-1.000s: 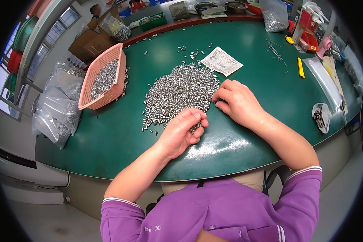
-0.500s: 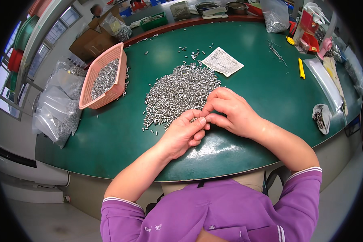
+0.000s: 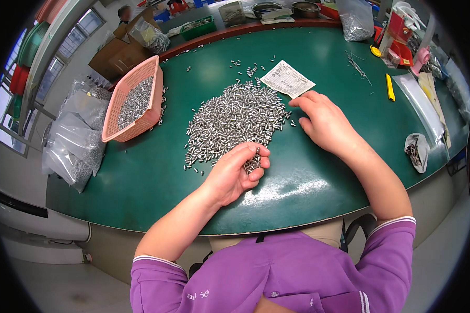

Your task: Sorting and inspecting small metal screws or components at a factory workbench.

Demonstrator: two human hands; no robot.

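Small metal pieces [image 3: 253, 166] are held in the curled fingers of the left hand [image 3: 235, 175], toward the front edge of the table [image 3: 318, 206]; the pile [image 3: 235, 120] is spread between front and back edges, the right hand [image 3: 326, 124] held near its right side, thumb and fingers parted

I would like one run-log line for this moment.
left hand: curled around small metal pieces | right hand: thumb and fingers apart, beside pile and paper slip | left of pile: pink basket
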